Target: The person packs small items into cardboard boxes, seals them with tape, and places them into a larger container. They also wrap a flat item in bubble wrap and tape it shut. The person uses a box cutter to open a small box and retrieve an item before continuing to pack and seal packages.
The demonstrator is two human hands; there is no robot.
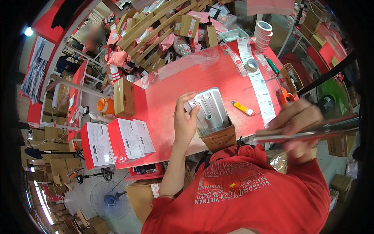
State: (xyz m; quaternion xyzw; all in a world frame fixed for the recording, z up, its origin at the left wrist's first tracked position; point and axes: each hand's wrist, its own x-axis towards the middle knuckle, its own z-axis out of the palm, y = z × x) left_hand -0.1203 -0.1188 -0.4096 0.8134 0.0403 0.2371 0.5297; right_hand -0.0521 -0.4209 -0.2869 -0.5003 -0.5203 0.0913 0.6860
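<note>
My left hand [184,121] grips the left side of a white plastic piece [208,102] with rows of small holes and a short round tube. Its lower end meets an open cardboard box [220,139] at the table's near edge, close to my chest; I cannot tell how deep it sits. Off to the right, my right hand [298,118], blurred by motion, is closed around a long, flat, shiny object [330,128]. That object's exact kind is too blurred to tell. A yellow utility knife [243,108] lies on the red table [175,87] between my hands.
A strip of printed labels [261,92] runs along the right side under a tape roll [252,65]. Near it are stacked tape rolls [263,41], a green-handled tool [272,64] and an orange tape dispenser [285,96]. Red-and-white boxes [99,146] and a brown carton [124,98] stand left.
</note>
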